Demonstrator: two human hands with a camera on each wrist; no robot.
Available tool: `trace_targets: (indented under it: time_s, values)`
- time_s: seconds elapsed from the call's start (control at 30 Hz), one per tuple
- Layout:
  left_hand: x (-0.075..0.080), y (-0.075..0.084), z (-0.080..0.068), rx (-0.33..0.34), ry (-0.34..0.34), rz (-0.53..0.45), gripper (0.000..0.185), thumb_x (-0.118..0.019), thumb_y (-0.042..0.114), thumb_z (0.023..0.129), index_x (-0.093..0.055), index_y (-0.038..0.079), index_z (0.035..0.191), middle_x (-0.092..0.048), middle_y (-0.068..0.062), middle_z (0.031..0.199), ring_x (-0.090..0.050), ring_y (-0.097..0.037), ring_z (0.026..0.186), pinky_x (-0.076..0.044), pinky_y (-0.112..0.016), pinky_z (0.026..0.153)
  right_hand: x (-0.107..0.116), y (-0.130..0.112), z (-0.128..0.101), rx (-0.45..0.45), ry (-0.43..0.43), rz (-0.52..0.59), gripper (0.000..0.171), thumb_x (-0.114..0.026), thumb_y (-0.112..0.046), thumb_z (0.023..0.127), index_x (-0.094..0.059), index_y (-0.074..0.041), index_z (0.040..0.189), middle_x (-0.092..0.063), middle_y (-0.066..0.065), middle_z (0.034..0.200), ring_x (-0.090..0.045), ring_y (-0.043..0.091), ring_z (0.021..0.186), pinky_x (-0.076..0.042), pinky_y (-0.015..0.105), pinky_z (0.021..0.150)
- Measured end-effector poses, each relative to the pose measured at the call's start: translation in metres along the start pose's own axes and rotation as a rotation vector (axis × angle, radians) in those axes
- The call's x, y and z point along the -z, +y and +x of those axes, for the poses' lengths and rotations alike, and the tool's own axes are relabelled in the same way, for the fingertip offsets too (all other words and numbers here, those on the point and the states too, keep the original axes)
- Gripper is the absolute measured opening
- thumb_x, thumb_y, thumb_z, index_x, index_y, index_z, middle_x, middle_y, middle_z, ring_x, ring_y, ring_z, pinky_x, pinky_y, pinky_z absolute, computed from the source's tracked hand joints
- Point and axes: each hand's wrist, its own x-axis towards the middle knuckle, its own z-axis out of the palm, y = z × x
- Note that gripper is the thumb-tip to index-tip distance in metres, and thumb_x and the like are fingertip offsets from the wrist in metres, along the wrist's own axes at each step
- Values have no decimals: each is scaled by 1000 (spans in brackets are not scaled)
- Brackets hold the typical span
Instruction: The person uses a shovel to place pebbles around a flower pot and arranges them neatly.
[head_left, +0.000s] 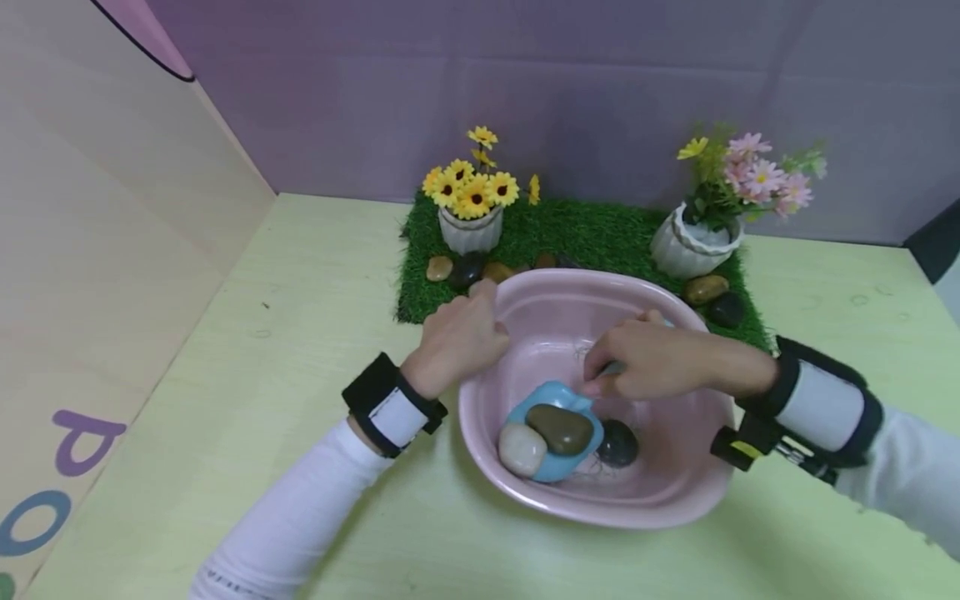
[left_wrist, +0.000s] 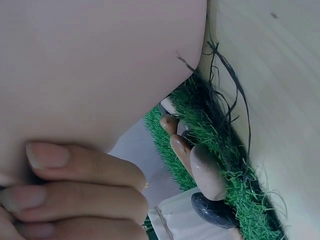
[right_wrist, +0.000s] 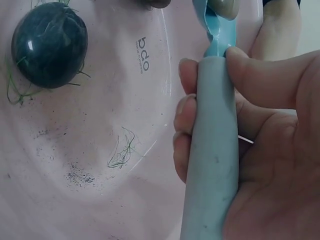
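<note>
Pink basin [head_left: 697, 492]; blue scoop [head_left: 551, 400]; dark-green stone [head_left: 618, 443].

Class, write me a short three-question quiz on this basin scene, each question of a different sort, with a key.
1. True or false: the right hand grips the blue scoop by its handle.
2. Where does the left hand hold the pink basin? A) the rim B) underneath C) nowhere
3. Fill in: the scoop carries a brown stone and a ____ stone.

Key: 1 true; 2 A; 3 white.
</note>
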Motion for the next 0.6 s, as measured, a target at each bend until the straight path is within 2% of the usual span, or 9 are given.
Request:
trace_targets:
  time_s: [0.13, 0.2, 0.3, 0.37, 0.6]
  values:
    - [0, 0, 0, 0, -6, -8, 40, -48, 15, 92, -43, 5, 130, -62, -12, 83, -64, -18, 56, -52, -29, 43, 1, 2, -2, 2, -1, 15, 8, -65, -35, 91, -72, -34, 89, -68, -19, 92, -55, 6, 87, -31, 41, 82]
    - [0, -1, 0, 0, -8, -15, 39, -48, 15, 92, -43, 4, 129, -62, -11, 83, -64, -18, 56, -51, -29, 42, 4, 3, -3, 11, -10, 42, 9, -64, -34, 92, -73, -33, 90, -69, -17, 92, -56, 6, 86, -36, 39, 83]
    - [0, -1, 0, 1, -8, -11, 39, -48, 15, 92, -42, 4, 130, -62, -11, 82, -64, -18, 55, -51, -28, 42, 9, 5, -5, 25, -36, 95, 11, -63, -30, 94, -73, -29, 92, -70, -14, 90, -57, 5, 82, -45, 31, 81]
    - [0, -1, 0, 4, -7, -9, 40, -48, 15, 92, -42, 4, 130, -62, -11, 81, -64, -19, 55, -51, -29, 42, 13, 6, -7, 32, -51, 117, 11, -62, -28, 95, -73, -27, 92, -69, -11, 86, -57, 5, 78, -49, 25, 74]
    - [-2, -1, 1, 8, 4, -13, 37, -47, 14, 92, -43, 4, 128, -61, -12, 81, -64, -19, 55, -51, -29, 41, 27, 2, -14, 23, -50, 84, 12, -61, -36, 96, -71, -32, 92, -67, -16, 86, -55, 5, 77, -43, 26, 73]
